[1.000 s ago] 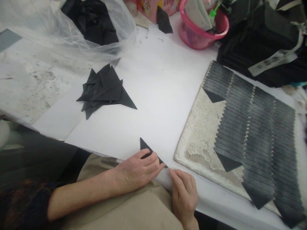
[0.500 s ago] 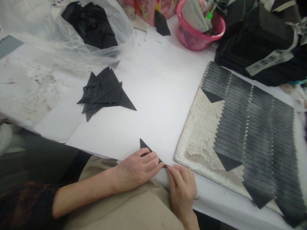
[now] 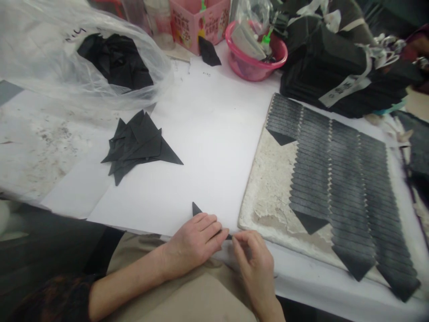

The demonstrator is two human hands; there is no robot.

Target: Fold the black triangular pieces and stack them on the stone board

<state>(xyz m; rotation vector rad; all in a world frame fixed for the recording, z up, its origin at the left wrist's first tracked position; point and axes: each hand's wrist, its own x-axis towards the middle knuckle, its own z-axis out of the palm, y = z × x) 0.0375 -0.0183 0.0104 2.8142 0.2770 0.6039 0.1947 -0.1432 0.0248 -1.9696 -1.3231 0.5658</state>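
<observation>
A small black paper triangle [image 3: 197, 209] lies at the near edge of a white sheet [image 3: 201, 147]. My left hand [image 3: 196, 239] lies over it with fingers pressed flat together, covering most of it. My right hand [image 3: 251, 259] pinches the triangle's right tip with thumb and forefinger. A loose pile of black triangles [image 3: 137, 143] rests further back on the left. To the right, a worn board [image 3: 268, 188] carries overlapping rows of folded black pieces [image 3: 338, 179].
A clear plastic bag [image 3: 83, 62] with black paper sits at the back left. A pink bowl [image 3: 254, 53], a pink box [image 3: 197, 22] and bundles of black sheets [image 3: 338, 62] line the back. The table edge runs just under my hands.
The view has shifted, showing more of the back of the table. My right fingers have closed on the triangle's tip, and my left hand now covers more of the piece.
</observation>
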